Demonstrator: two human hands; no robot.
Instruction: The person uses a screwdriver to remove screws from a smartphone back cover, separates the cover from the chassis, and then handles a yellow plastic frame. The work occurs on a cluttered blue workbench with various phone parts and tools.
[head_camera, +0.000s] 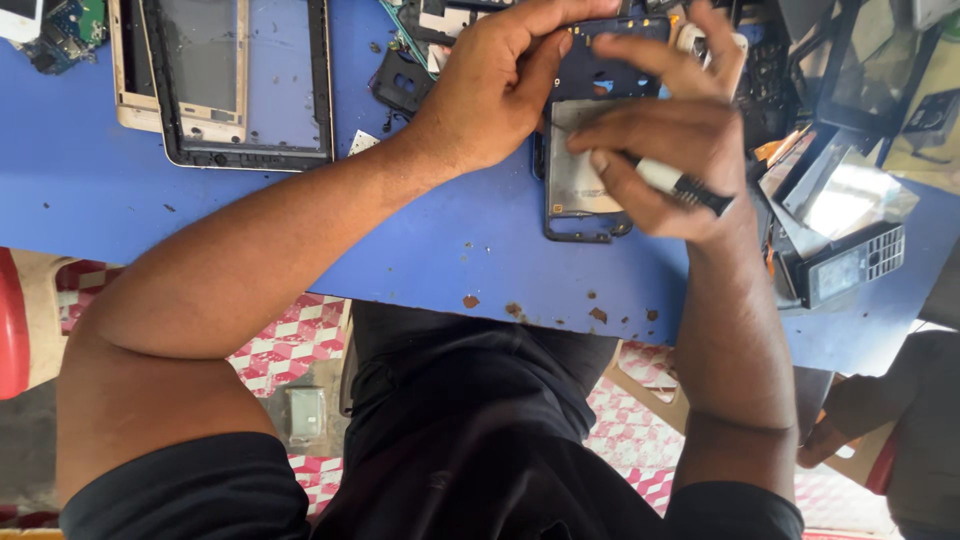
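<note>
Opened phone body (580, 170), dark-framed with a pale grey panel inside, lying flat on the blue table (430, 250) just right of centre, long side running from 12 to 6 o'clock, bottom edge close to the table's near rim. Pinned at its upper end by the left hand (500, 85), reaching in from 8 o'clock, fingers stretched over the dark top part of the frame, thumb pressed along the left side; a flat press, not a closed fist. Worked from 3 o'clock by the right hand (665, 150), fingers curled together and clamped on a slim tool (685, 185) with a white shaft and a black ridged end, the black end pointing toward 4 o'clock, the working tip hidden under the fingers over the pale panel.

At 10 o'clock from the phone, a large empty black frame (240, 85) flat on the table, a gold-coloured frame (130, 70) tucked partly under its left side. Between that frame and the left wrist, a small black plastic piece (400, 80) and a tiny white scrap (362, 142). At the far 10 o'clock corner, a green circuit board (65, 30). At 3 o'clock, well past the right hand, a keypad phone (850, 265) lying tilted, with a glossy screen panel (850, 195) just above it among other dark parts. Brown specks and chips scattered over the blue surface, thickest near the edge at 6 o'clock. Red-and-white checked floor (290, 345) below the table edge
</note>
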